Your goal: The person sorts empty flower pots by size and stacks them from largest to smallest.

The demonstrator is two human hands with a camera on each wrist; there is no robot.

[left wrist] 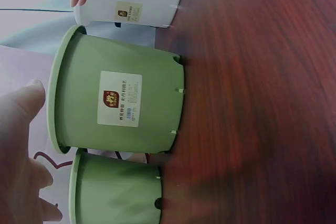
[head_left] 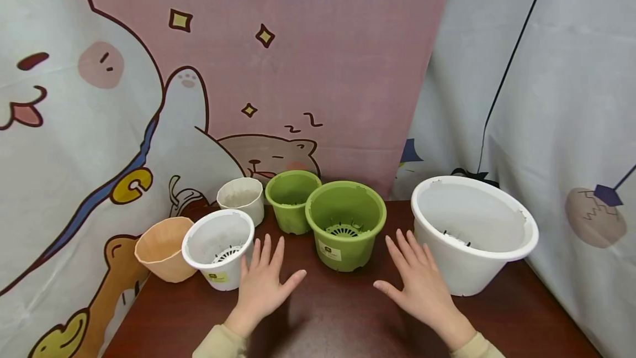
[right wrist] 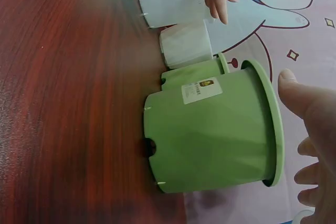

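Note:
Both hands hover over the table with fingers spread and nothing in them. My left hand (head_left: 265, 283) is just right of a white pot (head_left: 218, 239) with a slotted base, its fingers overlapping that rim in the head view. My right hand (head_left: 419, 280) is beside the big white pot (head_left: 472, 225), its fingers in front of the pot's left side. Between the hands, farther back, stands a large green pot (head_left: 348, 225) with a white label (left wrist: 119, 99). A smaller green pot (head_left: 293, 200) stands at its left.
At the far left is a peach-coloured pot (head_left: 166, 250), and behind the white pot stands a small cream pot (head_left: 242, 199). The pots are on a dark red-brown table (head_left: 328, 325). A printed cloth (head_left: 323, 70) hangs close behind, and a pale cloth (head_left: 571, 98) hangs on the right.

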